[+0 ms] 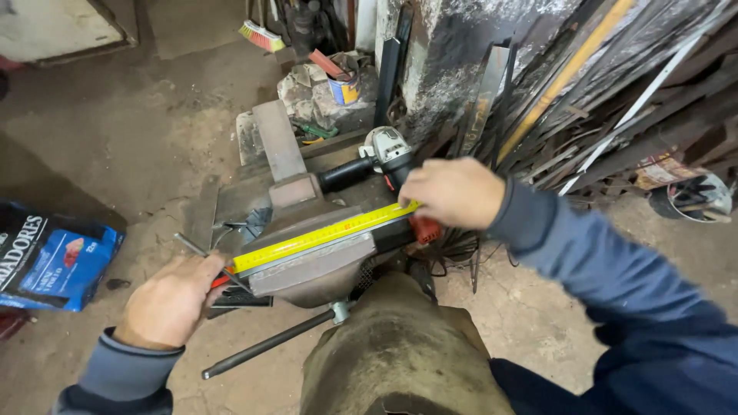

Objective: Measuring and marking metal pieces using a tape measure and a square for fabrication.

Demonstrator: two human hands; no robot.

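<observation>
Hands (173,300) (453,192) apart, tape measure (323,237) stretched between

Both hands are bare, no gloves or rings that I can make out. The left hand (171,301) comes out of a grey-blue ribbed knit cuff (127,369) with a darker navy sleeve layer (111,401) showing at the very bottom edge. The right hand (453,192) has the same kind of grey-blue long sleeve (584,257), a bit rumpled and creased along the forearm, turning into darker navy fabric (676,353) toward the upper arm. Soft sweatshirt-type material by the looks of it.
</observation>
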